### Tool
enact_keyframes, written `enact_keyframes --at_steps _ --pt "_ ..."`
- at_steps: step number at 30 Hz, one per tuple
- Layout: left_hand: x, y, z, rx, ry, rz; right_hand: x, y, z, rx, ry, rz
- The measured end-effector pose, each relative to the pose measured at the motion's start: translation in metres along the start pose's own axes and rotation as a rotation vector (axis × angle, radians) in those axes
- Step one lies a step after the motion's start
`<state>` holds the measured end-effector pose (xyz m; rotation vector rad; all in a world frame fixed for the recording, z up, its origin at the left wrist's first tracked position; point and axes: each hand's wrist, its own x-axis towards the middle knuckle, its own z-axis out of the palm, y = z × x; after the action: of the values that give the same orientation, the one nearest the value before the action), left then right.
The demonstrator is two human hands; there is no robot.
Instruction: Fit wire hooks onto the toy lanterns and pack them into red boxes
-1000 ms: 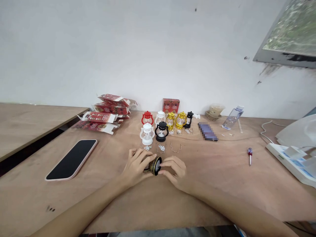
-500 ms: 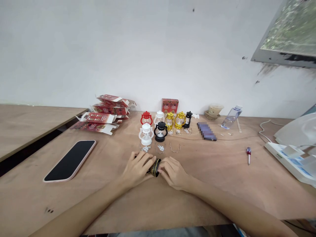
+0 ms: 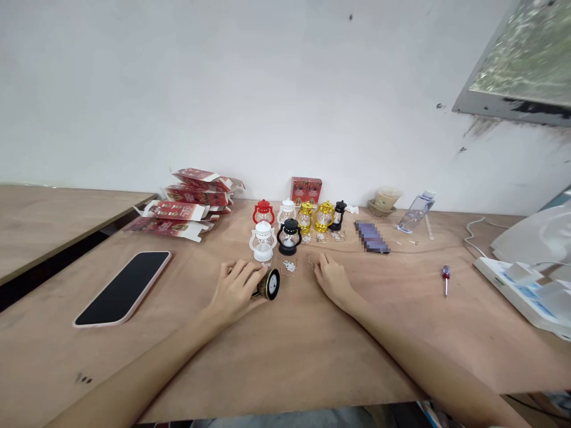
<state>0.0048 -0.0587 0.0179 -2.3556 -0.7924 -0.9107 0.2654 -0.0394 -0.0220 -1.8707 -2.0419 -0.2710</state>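
My left hand [image 3: 237, 292] is closed around a small dark bronze lantern [image 3: 270, 284], which lies on its side with its round base turned to the right. A pale disc shows in the middle of that base. To the right, my right hand [image 3: 332, 278] rests on the table with its fingers drawn together and pointing down. Its fingertips cover part of a bent wire handle [image 3: 310, 260], and anything they pinch is hidden. Just beyond my hands stand a white lantern [image 3: 263, 242] and a black lantern [image 3: 289, 238], with another wire handle and small white pieces [image 3: 289, 267] in front.
Behind are red [image 3: 263, 212], white, gold and black lanterns. Flattened red boxes [image 3: 178, 211] lie at back left, a phone [image 3: 122, 290] at left. On the right are a second phone [image 3: 372, 236], a bottle [image 3: 416, 212], a screwdriver [image 3: 446, 279] and a power strip [image 3: 526, 291].
My right hand has left the lantern's base and moved forward and right to the wire handle. My left hand has shifted slightly forward and left, turning the lantern's base more toward view.
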Motion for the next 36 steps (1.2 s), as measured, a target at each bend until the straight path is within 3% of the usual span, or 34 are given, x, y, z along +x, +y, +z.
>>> enact_keyframes --at_steps 5,7,11,14,27,31,36 --pt "0.0 0.003 0.002 -0.014 -0.029 -0.013 0.009 0.007 -0.003 0.028 -0.001 -0.055" --pt "-0.001 0.002 0.003 -0.029 -0.023 -0.004 0.008 0.007 -0.005 0.043 0.057 -0.088" --pt "-0.001 0.002 0.002 -0.034 -0.008 0.005 -0.001 -0.003 -0.008 0.129 0.261 -0.316" --pt "-0.001 0.003 0.002 -0.031 -0.006 0.01 -0.006 -0.016 -0.008 0.13 0.289 -0.435" --pt "0.002 0.004 -0.001 -0.028 0.012 0.007 0.009 -0.038 -0.001 0.07 0.222 -0.26" --pt "0.002 0.003 0.001 -0.071 0.007 -0.027 0.007 -0.037 -0.003 0.189 0.361 -0.308" --pt "0.001 0.004 0.003 -0.094 0.021 -0.049 -0.01 -0.045 -0.016 0.489 0.573 -0.526"
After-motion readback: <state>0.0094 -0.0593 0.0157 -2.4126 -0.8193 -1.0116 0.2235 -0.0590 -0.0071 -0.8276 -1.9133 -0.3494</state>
